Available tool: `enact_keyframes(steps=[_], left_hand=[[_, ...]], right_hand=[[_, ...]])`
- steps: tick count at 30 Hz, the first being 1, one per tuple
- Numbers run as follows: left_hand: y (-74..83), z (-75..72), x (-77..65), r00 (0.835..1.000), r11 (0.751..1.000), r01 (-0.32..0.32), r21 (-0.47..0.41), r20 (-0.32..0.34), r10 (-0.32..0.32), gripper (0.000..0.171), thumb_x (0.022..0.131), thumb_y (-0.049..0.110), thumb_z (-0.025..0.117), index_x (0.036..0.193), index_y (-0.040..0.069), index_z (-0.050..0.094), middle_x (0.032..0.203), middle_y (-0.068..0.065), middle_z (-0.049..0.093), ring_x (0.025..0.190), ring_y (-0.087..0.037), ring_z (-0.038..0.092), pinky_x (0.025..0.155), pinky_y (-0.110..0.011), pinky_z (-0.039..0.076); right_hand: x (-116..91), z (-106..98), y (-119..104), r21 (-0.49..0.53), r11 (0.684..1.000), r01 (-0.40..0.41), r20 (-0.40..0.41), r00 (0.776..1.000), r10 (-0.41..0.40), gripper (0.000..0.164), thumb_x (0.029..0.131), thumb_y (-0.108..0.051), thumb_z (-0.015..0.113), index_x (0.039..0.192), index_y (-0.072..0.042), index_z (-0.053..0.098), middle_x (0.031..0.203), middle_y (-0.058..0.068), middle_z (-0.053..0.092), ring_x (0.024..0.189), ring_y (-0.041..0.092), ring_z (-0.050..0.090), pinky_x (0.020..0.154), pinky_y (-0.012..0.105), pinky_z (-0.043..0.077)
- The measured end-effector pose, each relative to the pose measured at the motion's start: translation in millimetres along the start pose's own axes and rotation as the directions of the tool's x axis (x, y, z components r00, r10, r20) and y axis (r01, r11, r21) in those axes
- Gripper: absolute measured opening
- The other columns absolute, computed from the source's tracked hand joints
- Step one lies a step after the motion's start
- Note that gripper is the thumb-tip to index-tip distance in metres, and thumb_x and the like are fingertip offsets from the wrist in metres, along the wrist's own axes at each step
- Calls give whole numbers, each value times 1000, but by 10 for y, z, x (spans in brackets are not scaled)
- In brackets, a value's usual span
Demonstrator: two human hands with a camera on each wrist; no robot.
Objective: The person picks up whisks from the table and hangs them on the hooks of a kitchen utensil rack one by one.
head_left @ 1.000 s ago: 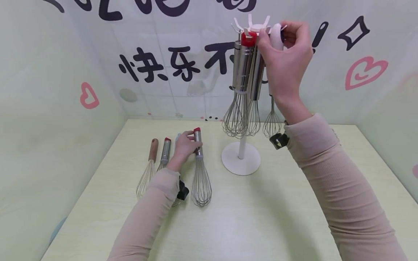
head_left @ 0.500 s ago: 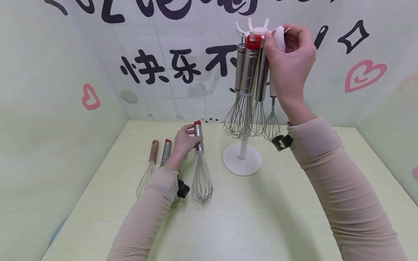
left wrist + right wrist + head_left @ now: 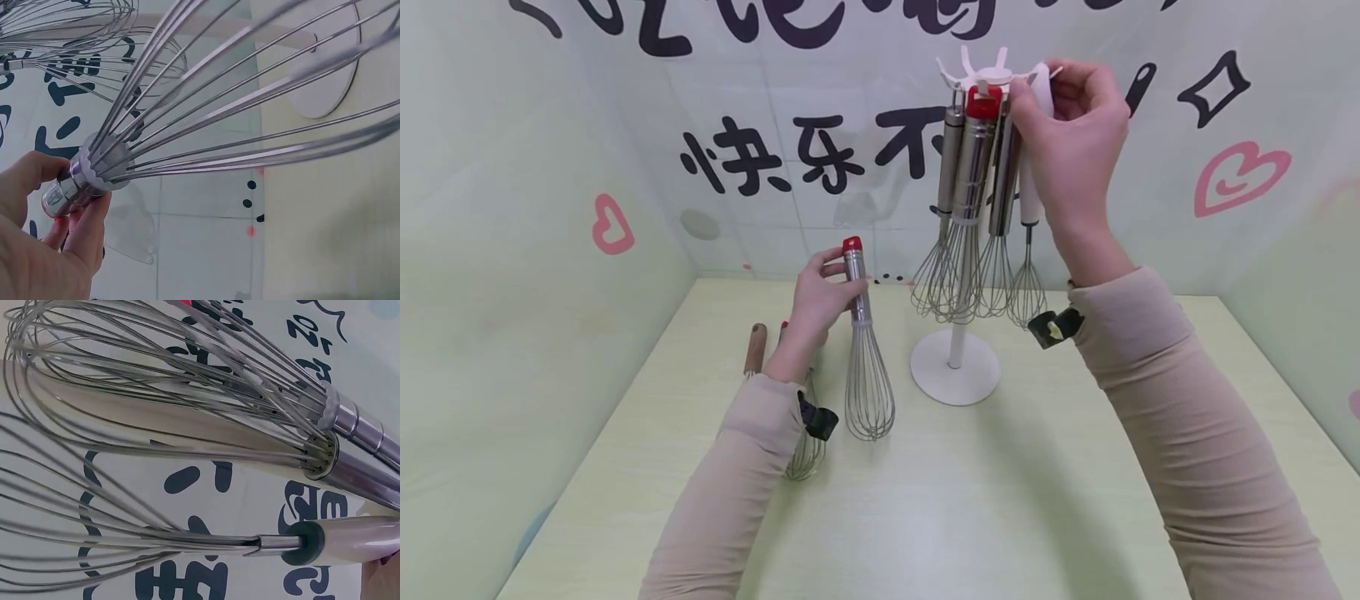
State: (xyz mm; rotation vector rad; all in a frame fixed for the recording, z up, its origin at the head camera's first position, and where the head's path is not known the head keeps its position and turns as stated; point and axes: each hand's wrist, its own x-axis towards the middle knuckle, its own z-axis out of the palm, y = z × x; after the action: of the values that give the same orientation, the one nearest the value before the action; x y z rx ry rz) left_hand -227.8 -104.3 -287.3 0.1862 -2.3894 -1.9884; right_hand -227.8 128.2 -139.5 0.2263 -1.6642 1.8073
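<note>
From where I'm standing, the stand (image 3: 936, 379) has its arms up at the person's reach, and the right hand (image 3: 1075, 133) is there, fingers curled round the top of the white whisk (image 3: 1028, 196), thumb against the rack's edge. That grip probably steadies the loop near its prong; the fingers hide whether it is fully hooked. Three steel whisks (image 3: 972, 171) hang beside it on the stand, wires down, a sensible way round since the loops are at the handle ends.

To the left of the stand, the left hand (image 3: 818, 296) pinches the red-tipped whisk (image 3: 861, 317) by its handle, thumb on one side and fingers on the other. Holding it there likely keeps the wires from being bent. Farther left of the stand, a wooden whisk (image 3: 756, 346) and at least one wire whisk (image 3: 807, 458) lie on the table (image 3: 962, 517), partly behind the arm.

Compared with a second ago, the left hand has raised the red-tipped whisk, which lay on the table then; the right hand has hardly shifted.
</note>
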Motion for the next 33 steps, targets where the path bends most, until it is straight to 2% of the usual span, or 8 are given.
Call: enact_keyframes(steps=[8, 17, 23, 27, 33], left_hand=[[172, -1, -58, 998, 997, -56, -51, 3, 56, 64, 84, 2, 64, 142, 15, 40, 131, -11, 50, 99, -21, 59, 83, -34, 60], [375, -22, -79, 993, 988, -117, -95, -35, 115, 60, 84, 4, 65, 138, 19, 44, 129, -7, 53, 98, -18, 61, 81, -33, 60], [509, -6, -132, 985, 977, -171, -125, -56, 165, 57, 84, 5, 66, 135, 20, 46, 126, -6, 55, 94, -17, 61, 79, -33, 60], [610, 11, -177, 977, 968, -208, -139, -70, 200, 55, 84, 6, 67, 134, 21, 48, 127, -6, 57, 98, -19, 62, 84, -37, 59], [783, 29, -250, 959, 946, -281, -163, -81, 271, 53, 85, 6, 67, 133, 20, 50, 125, -6, 57, 99, -21, 60, 87, -37, 57]], right_hand=[[36, -7, 12, 62, 997, -52, 52, 997, 49, 23, 79, -9, 71, 99, -6, 61, 97, 1, 59, 89, 12, 55, 85, 21, 49], [85, -2, 20, 86, 992, -87, 122, 990, 77, 22, 80, -8, 70, 100, -7, 62, 98, 1, 60, 92, 12, 55, 87, 20, 48], [108, 13, 34, 117, 988, -101, 173, 982, 80, 21, 82, -6, 68, 102, -5, 64, 96, 1, 63, 91, 12, 57, 87, 19, 49], [110, 23, 45, 120, 987, -109, 202, 976, 84, 21, 83, -7, 67, 104, -4, 64, 98, 1, 63, 93, 13, 58, 88, 20, 49], [108, 31, 43, 138, 982, -132, 224, 970, 98, 23, 85, -6, 66, 108, -3, 64, 101, 1, 64, 96, 12, 58, 90, 18, 50]])
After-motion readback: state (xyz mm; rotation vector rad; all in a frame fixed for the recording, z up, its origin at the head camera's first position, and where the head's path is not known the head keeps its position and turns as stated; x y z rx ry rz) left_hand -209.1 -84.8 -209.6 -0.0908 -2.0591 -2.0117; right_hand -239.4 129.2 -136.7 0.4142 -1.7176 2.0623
